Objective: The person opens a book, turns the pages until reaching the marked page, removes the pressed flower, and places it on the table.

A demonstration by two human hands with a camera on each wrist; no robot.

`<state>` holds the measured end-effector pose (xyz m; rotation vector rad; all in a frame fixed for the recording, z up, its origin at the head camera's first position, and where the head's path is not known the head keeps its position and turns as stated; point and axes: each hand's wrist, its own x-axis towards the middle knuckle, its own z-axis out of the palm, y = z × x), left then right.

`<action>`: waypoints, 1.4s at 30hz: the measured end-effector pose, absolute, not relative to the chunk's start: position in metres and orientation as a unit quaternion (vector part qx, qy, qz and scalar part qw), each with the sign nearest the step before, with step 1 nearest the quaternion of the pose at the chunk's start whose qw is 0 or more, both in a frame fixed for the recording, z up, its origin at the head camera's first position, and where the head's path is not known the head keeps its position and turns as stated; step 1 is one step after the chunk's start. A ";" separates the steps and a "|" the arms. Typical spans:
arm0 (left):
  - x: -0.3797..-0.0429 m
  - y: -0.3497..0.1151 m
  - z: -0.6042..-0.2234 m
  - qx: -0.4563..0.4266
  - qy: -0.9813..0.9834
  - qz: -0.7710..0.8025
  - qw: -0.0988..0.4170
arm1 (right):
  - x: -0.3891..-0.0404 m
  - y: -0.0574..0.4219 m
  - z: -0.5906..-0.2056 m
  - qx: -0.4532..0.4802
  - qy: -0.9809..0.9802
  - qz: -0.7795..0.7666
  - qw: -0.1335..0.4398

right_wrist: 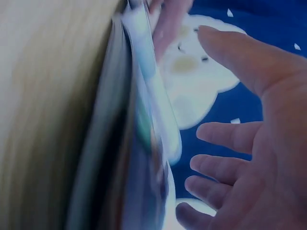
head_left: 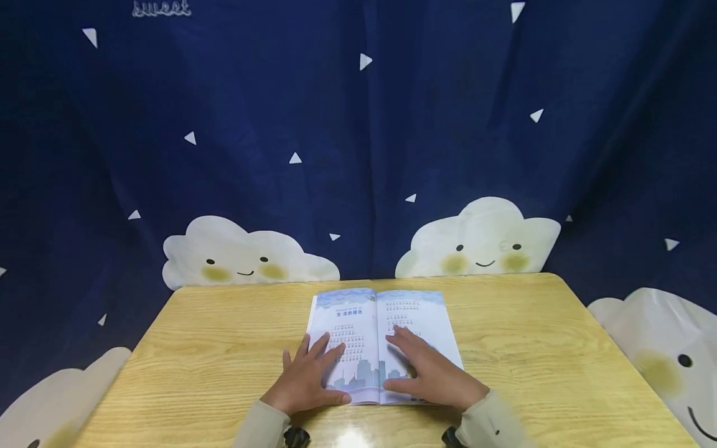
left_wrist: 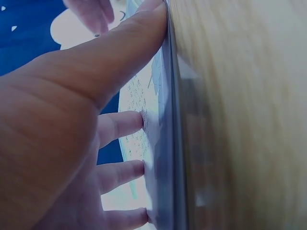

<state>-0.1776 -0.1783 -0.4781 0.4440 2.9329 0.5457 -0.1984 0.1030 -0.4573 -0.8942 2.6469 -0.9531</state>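
Observation:
An open book (head_left: 386,311) with blue sky and grey city pictures and printed characters lies flat on the wooden table. My left hand (head_left: 305,381) rests on the left page's lower part, fingers spread. Its thumb (left_wrist: 129,40) lies along the book's near edge in the left wrist view, and its fingertips touch the page. Over the right page is my right hand (head_left: 434,375), with spread, slightly bent fingers. The right wrist view shows those fingers (right_wrist: 230,136) apart from the book (right_wrist: 148,81), holding nothing. Pages there look slightly fanned and blurred.
The light wooden table (head_left: 224,348) extends to both sides of the book. Behind it hangs a dark blue curtain (head_left: 252,93) with white triangles and smiling clouds (head_left: 482,233). A dark band (head_left: 297,437) is at the left sleeve's cuff.

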 end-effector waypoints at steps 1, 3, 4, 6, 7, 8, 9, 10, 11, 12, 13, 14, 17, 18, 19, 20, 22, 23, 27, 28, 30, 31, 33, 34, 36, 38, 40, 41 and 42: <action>-0.178 -0.178 -0.479 0.146 0.971 0.180 0.063 | -0.199 0.108 -0.457 -0.294 0.895 -0.321 0.094; -0.178 -0.178 -0.480 0.144 0.971 0.182 0.062 | -0.201 0.119 -0.456 -0.278 0.901 -0.320 0.094; -0.178 -0.178 -0.480 0.145 0.971 0.183 0.060 | -0.201 0.124 -0.455 -0.270 0.903 -0.321 0.096; -0.179 -0.178 -0.481 0.144 0.971 0.181 0.058 | -0.202 0.134 -0.454 -0.256 0.905 -0.324 0.100; -0.178 -0.177 -0.481 0.146 0.971 0.181 0.056 | -0.202 0.138 -0.454 -0.252 0.906 -0.324 0.101; -0.178 -0.177 -0.481 0.146 0.971 0.181 0.055 | -0.202 0.143 -0.454 -0.249 0.906 -0.326 0.103; -0.178 -0.177 -0.481 0.146 0.971 0.181 0.054 | -0.202 0.147 -0.454 -0.247 0.906 -0.327 0.106; -0.178 -0.176 -0.481 0.146 0.971 0.181 0.053 | -0.201 0.150 -0.454 -0.243 0.906 -0.328 0.111; -0.178 -0.176 -0.481 0.146 0.971 0.180 0.053 | -0.201 0.154 -0.454 -0.241 0.906 -0.329 0.116; -0.178 -0.175 -0.481 0.145 0.971 0.180 0.054 | -0.200 0.157 -0.454 -0.240 0.905 -0.330 0.120; -0.178 -0.175 -0.481 0.144 0.971 0.181 0.055 | -0.199 0.159 -0.454 -0.234 0.905 -0.330 0.128; -0.178 -0.175 -0.481 0.143 0.971 0.182 0.055 | -0.198 0.161 -0.454 -0.227 0.905 -0.332 0.136; -0.179 -0.175 -0.481 0.141 0.972 0.180 0.057 | -0.197 0.166 -0.453 -0.210 0.909 -0.328 0.148; -0.179 -0.175 -0.481 0.140 0.972 0.180 0.057 | -0.197 0.167 -0.452 -0.205 0.911 -0.325 0.150; -0.179 -0.175 -0.481 0.139 0.972 0.178 0.057 | -0.197 0.168 -0.452 -0.201 0.913 -0.322 0.152; -0.179 -0.174 -0.481 0.140 0.972 0.178 0.056 | -0.196 0.169 -0.452 -0.199 0.914 -0.320 0.152; -0.179 -0.174 -0.481 0.138 0.973 0.178 0.055 | -0.197 0.169 -0.452 -0.190 0.918 -0.313 0.155; -0.178 -0.174 -0.480 0.138 0.973 0.178 0.055 | -0.197 0.169 -0.452 -0.184 0.919 -0.311 0.158; -0.177 -0.174 -0.479 0.135 0.973 0.180 0.060 | -0.196 0.168 -0.453 -0.165 0.922 -0.309 0.167; -0.177 -0.174 -0.479 0.135 0.973 0.180 0.060 | -0.196 0.168 -0.453 -0.162 0.922 -0.309 0.169; -0.177 -0.174 -0.479 0.135 0.973 0.177 0.059 | -0.196 0.169 -0.452 -0.165 0.920 -0.312 0.169; -0.177 -0.174 -0.479 0.136 0.973 0.175 0.059 | -0.196 0.169 -0.452 -0.165 0.920 -0.312 0.168; -0.178 -0.174 -0.479 0.136 0.974 0.173 0.058 | -0.196 0.170 -0.452 -0.169 0.919 -0.314 0.168; -0.178 -0.174 -0.479 0.136 0.974 0.172 0.058 | -0.196 0.170 -0.452 -0.169 0.919 -0.315 0.169; -0.178 -0.174 -0.479 0.135 0.974 0.172 0.059 | -0.196 0.170 -0.452 -0.164 0.920 -0.313 0.170; -0.178 -0.174 -0.479 0.133 0.974 0.172 0.061 | -0.196 0.169 -0.452 -0.157 0.922 -0.311 0.172; -0.178 -0.173 -0.479 0.132 0.974 0.174 0.061 | -0.196 0.168 -0.453 -0.152 0.923 -0.308 0.172; -0.178 -0.173 -0.479 0.133 0.974 0.175 0.061 | -0.197 0.168 -0.453 -0.150 0.925 -0.305 0.172; -0.178 -0.173 -0.479 0.133 0.973 0.176 0.061 | -0.196 0.168 -0.452 -0.150 0.925 -0.303 0.172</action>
